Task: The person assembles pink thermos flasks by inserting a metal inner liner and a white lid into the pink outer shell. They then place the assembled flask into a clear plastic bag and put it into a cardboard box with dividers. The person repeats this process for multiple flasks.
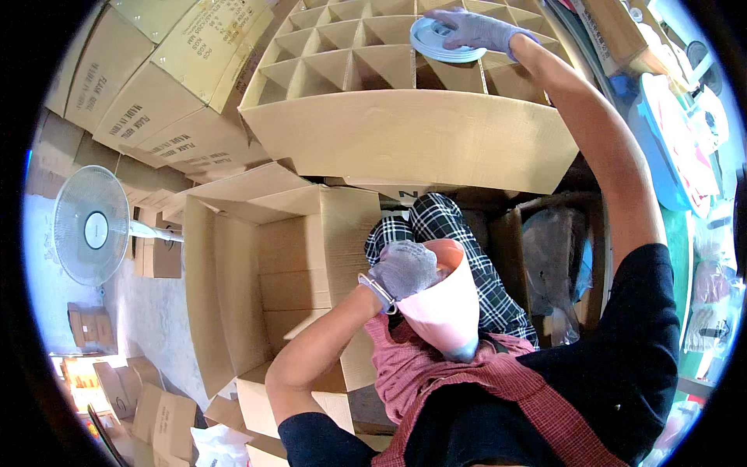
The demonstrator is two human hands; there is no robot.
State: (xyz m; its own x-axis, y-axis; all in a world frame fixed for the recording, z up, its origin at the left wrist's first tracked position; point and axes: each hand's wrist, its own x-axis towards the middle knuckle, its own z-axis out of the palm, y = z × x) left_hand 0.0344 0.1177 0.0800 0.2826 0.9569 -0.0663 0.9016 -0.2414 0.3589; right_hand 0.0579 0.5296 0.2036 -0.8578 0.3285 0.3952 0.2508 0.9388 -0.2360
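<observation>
My left hand (404, 267), in a grey knit glove, grips the rim of a pale pink tapered plastic vessel (446, 309). Its fingers reach into the vessel's mouth, so the fingertips are hidden. The vessel leans in my lap, with its narrow bluish end against my pink checked apron (397, 373). Stretched far forward, my gloved right hand (481, 34) has its thumb and fingers on the top of a stack of light blue round plastic discs (446, 53). The stack rests on the cardboard dividers (382, 44) of a large carton (408, 137).
An open carton (292, 257) stands on my left, with a standing fan (93, 226) beyond it. Stacked cartons (157, 99) rise at upper left. To my right is a box holding clear plastic bags (551, 251). A blue plastic tub (659, 146) sits farther right.
</observation>
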